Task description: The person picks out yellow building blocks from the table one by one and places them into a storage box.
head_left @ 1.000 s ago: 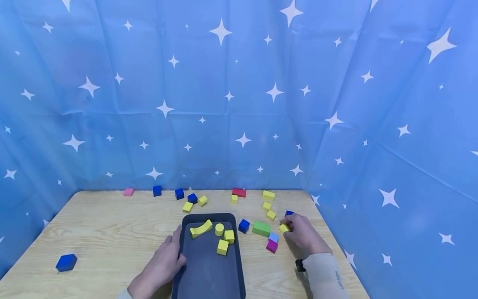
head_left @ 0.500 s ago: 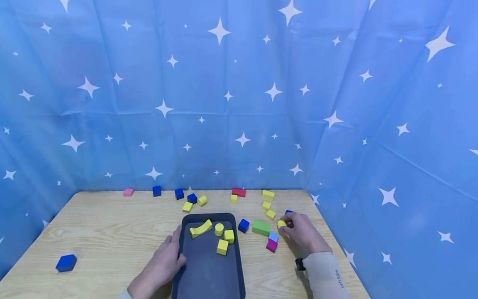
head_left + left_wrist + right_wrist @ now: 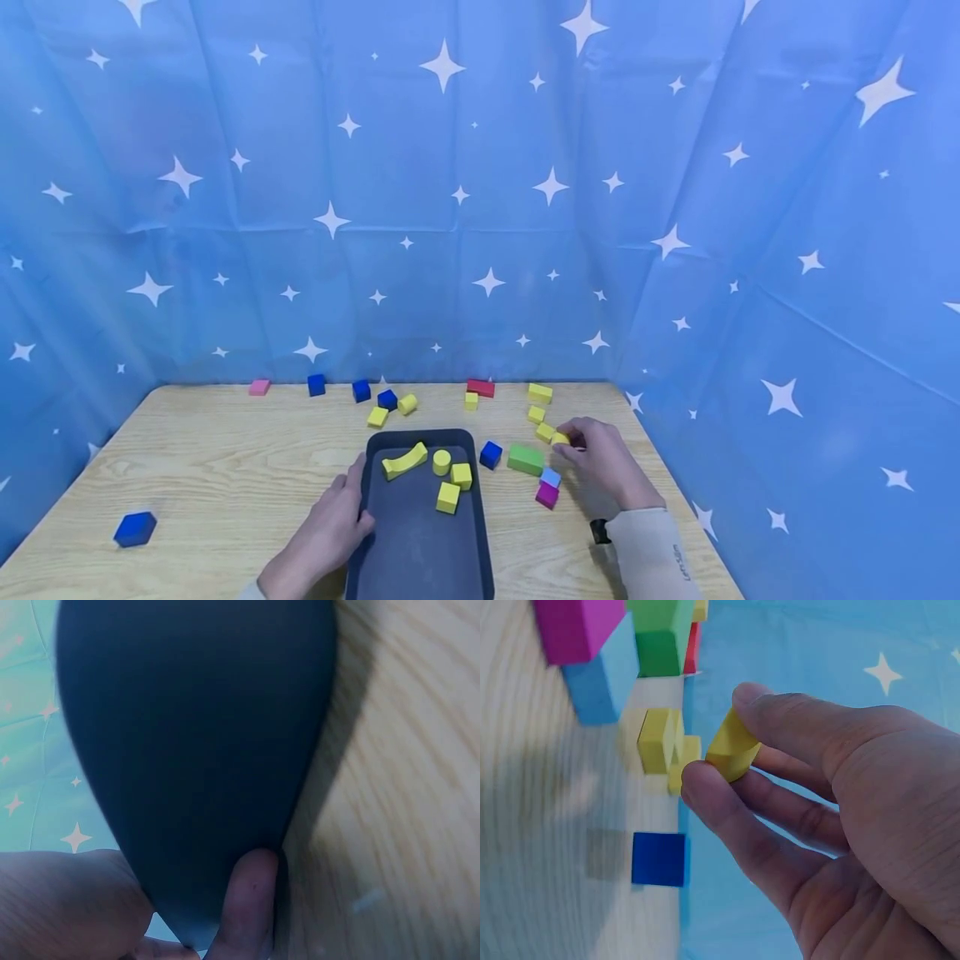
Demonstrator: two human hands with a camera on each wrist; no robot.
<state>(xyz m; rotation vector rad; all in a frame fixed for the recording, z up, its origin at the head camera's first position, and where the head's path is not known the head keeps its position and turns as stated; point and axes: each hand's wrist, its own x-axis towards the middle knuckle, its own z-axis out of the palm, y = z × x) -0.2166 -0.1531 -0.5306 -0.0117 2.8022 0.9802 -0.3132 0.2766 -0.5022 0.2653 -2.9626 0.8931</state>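
Note:
My left hand [image 3: 330,523] grips the left rim of a dark grey tray [image 3: 483,537]; in the left wrist view its thumb [image 3: 253,896] lies against the tray wall. Inside the tray are a curved yellow block [image 3: 405,461], a yellow cylinder [image 3: 441,462] and two yellow cubes [image 3: 447,498]. On the right, my right hand [image 3: 606,462] pinches a small yellow block [image 3: 731,750] between thumb and fingertips, raised above the table. Its exact shape is partly covered by the fingers. Just left of it in the head view lies another yellow block [image 3: 545,432].
A green block [image 3: 526,459], a light blue block [image 3: 551,477], a magenta block [image 3: 547,497] and a blue cube [image 3: 491,454] lie right of the tray. Several blocks, including a red one [image 3: 481,387], line the back edge. One blue block [image 3: 136,529] sits far left.
My right hand has moved a little left and away from me with the yellow block, closer to the yellow blocks at the back right. The left hand and tray stay put.

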